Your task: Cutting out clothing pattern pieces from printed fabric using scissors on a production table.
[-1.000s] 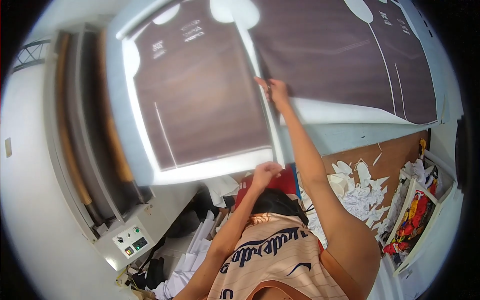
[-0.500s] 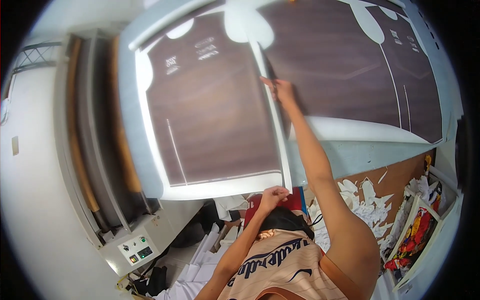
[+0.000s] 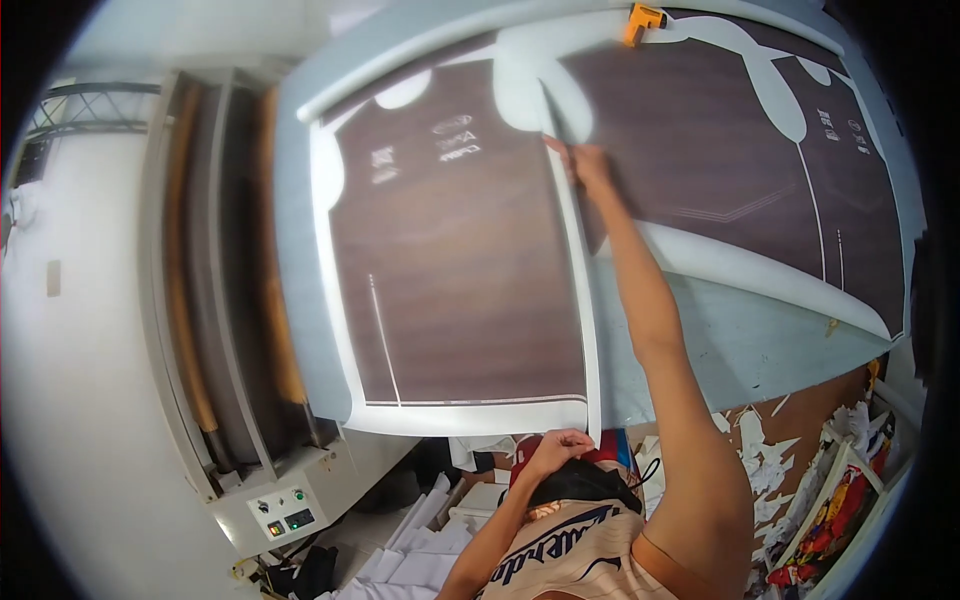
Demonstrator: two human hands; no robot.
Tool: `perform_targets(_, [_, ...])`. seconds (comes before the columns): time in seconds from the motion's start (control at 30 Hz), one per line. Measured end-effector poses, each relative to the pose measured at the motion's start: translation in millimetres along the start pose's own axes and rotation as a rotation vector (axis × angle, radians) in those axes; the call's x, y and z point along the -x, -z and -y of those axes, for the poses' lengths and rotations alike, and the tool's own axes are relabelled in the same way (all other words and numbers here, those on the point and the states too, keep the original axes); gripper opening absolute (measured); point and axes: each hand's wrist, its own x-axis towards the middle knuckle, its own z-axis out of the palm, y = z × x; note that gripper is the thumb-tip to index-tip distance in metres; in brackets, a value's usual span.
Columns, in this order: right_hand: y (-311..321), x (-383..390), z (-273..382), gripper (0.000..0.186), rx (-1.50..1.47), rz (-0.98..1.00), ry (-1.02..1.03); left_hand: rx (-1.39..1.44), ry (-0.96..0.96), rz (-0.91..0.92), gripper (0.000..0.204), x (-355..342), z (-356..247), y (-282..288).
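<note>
Two dark printed shirt-panel paper sheets, the left one and the right one, lie on a pale blue work table. A white margin runs between them. My right hand reaches far up this margin, index finger extended and other fingers closed on the paper edge. My left hand pinches the lower end of the same margin at the table's near edge. The right sheet's lower margin curls up from the table. An orange-and-black tool lies at the top edge.
At left stands a grey roller machine with a control panel. White paper scraps lie below the table at right, beside a bin of colourful scraps. White rolls or sheets lie at bottom left.
My right hand has moved farther up along the margin toward the neckline cut-outs. The view has shifted, so the table sits lower and farther right, showing the orange tool.
</note>
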Motion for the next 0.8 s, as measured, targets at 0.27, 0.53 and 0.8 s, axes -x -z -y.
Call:
perform_targets(0.27, [-33,-56,47,0.057,0.139,-0.016,-0.037,0.013,-0.037,0.009,0.014,-2,9,10])
perform_targets(0.53, [-35,-48,46,0.051,0.070,0.000,0.060,0.013,0.015,0.049,0.012,2,-13,15])
perform_targets(0.8, [-36,127,19,0.039,0.013,0.096,0.019,-0.021,-0.107,0.056,0.011,11,-29,53])
